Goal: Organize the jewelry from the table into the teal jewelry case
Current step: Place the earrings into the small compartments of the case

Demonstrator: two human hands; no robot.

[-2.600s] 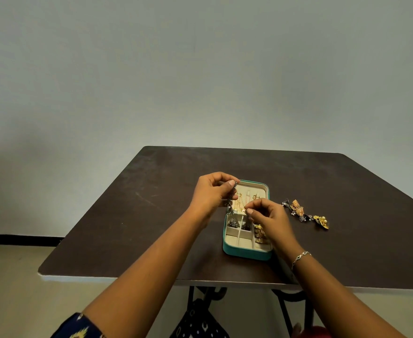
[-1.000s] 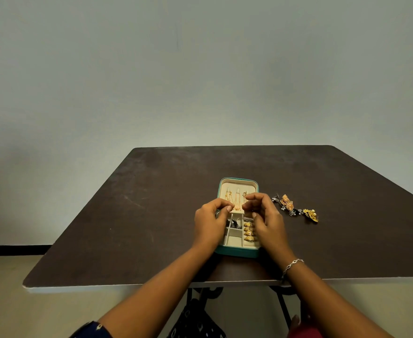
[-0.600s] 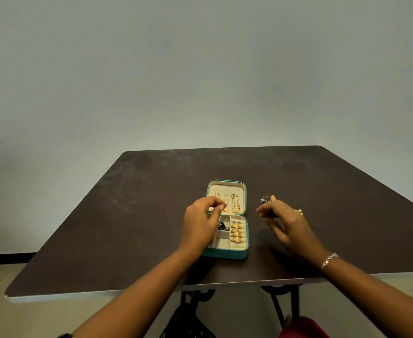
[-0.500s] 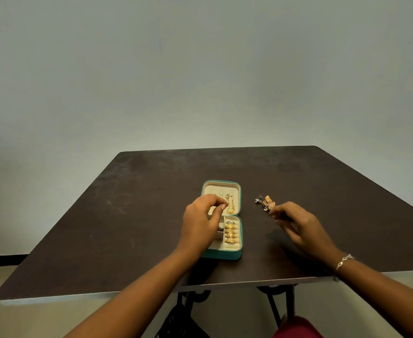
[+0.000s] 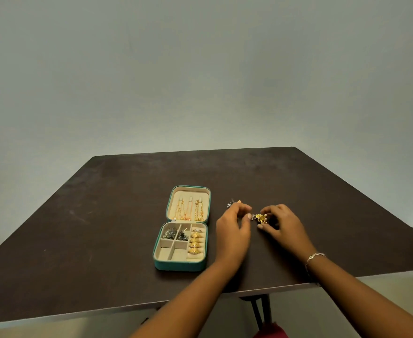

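Small gold flower-shaped earring (image 5: 260, 217) on dark brown tabletop (image 5: 103, 215), right of open teal jewelry case (image 5: 180, 264). R hand (image 5: 282, 224) fingertips pinching it; L hand (image 5: 233, 230) fingers loosely spread, just beside, touch unclear. Case lies leftward, L hand between.

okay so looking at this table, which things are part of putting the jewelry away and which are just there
Part of the job:
- teal jewelry case, open
- gold earring between both hands
- loose pieces beyond the left hand
- right hand

Just there:
- bracelet, worn on the right wrist
- table
- red thing below the table edge
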